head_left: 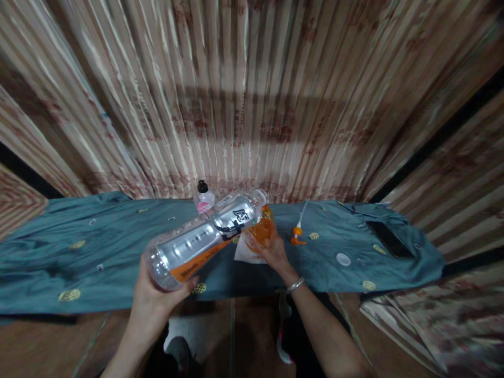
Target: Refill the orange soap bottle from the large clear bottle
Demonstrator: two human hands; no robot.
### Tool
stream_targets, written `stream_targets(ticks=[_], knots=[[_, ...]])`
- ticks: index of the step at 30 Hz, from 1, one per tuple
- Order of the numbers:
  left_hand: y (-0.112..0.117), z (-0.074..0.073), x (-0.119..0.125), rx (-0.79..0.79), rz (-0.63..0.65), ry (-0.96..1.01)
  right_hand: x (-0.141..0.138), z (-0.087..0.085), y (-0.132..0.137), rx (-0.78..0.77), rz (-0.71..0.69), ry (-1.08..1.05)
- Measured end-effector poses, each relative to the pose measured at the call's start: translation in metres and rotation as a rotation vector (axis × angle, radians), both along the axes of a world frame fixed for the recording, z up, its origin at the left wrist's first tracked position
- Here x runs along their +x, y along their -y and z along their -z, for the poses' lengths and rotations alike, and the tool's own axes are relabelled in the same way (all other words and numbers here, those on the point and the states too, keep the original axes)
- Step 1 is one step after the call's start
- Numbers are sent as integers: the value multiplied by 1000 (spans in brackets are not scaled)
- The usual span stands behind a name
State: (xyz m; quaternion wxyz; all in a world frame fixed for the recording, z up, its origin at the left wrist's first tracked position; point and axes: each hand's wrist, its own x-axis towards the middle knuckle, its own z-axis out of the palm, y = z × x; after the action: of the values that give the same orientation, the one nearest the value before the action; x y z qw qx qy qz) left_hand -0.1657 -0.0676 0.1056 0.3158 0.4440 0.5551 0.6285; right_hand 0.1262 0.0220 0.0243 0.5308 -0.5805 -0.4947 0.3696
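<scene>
Left hand (151, 302) beneath tilted bottle (205, 241)

A single view comes from the person's head, facing forward and tilted down. It sits close above the left hand (151, 296) and right hand (271, 253), which hold the clear bottle (200, 241) and orange bottle (262, 231) at mid-frame. The wide lens bends the cloth-covered table (79, 252) across the middle, with the curtain (252, 105) filling the top and the floor (244, 336) along the bottom
</scene>
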Motion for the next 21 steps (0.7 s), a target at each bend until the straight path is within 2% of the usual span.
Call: stream_targets(ticks=[4, 8, 21], knots=[[2, -1, 3, -12, -12, 55, -2, -9, 2, -79, 24, 102], [3, 1, 3, -22, -9, 70, -3, -13, 4, -74, 13, 135], [2, 6, 0, -25, -9, 69, 0, -1, -2, -15, 21, 108]])
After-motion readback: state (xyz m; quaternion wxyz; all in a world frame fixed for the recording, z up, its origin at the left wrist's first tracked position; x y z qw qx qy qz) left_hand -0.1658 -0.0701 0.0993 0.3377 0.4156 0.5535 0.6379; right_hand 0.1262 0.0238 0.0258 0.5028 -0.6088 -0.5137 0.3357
